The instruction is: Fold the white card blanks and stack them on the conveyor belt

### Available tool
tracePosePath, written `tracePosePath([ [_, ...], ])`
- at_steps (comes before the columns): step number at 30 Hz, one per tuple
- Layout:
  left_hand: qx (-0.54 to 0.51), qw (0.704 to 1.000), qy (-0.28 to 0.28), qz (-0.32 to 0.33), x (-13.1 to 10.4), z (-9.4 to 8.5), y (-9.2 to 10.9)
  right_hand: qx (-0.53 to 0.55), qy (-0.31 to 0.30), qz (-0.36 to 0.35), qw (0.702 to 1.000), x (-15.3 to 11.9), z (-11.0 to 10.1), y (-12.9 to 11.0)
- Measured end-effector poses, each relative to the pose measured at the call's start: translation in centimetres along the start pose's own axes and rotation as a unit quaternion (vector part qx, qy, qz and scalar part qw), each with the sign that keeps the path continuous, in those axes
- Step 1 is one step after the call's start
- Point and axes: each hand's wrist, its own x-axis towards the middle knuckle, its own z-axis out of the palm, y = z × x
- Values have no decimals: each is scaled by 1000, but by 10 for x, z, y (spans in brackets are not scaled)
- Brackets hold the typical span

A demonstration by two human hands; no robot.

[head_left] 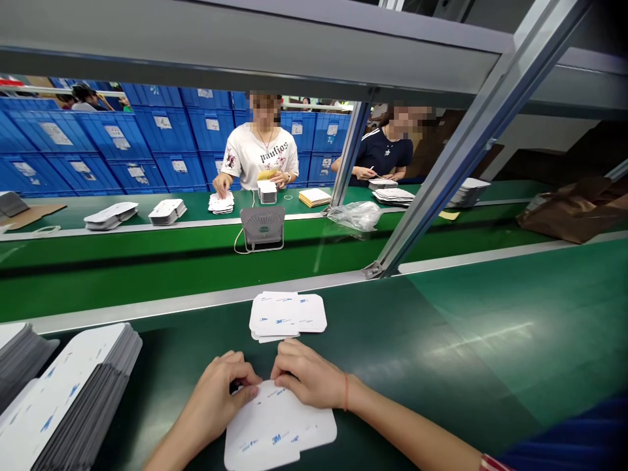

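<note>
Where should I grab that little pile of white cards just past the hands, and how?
Best, I think, at its left and right ends, coming in from both sides. The pile of white cards lies flat on the green table, stacked unevenly with a part jutting out to the right, so pinching just one corner might slide a card loose.

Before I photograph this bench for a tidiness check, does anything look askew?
Yes: the white sheets at the left hand and right hand sit askew, edges misaligned; the pile beyond does too. Crumpled plastic lies loose opposite.
</note>
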Motion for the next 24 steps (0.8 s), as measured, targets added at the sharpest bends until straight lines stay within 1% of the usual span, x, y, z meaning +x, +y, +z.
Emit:
tracePosePath([
  [4,16,1000,18,17,-2,10,-7,-53,6,-64,997,-4,7,7],
  [8,32,997,38,54,-8,17,-14,-115,13,-120,986,-7,12,11],
  [11,39,994,52,83,-10,19,-16,-154,13,-150,977,-7,11,12],
  [14,49,991,72,104,-11,20,-15,-181,18,-164,970,-6,8,9],
  [17,62,986,99,120,-13,22,-13,-214,38,-142,966,-9,6,-5],
  [21,78,980,134,127,-18,30,-14,-265,48,-37,962,-20,12,-34],
  [22,82,979,139,128,-19,32,-14,-272,58,-22,960,-24,15,-40],
  [24,89,977,145,129,-21,34,-15,-291,96,-16,952,-31,21,-48],
])
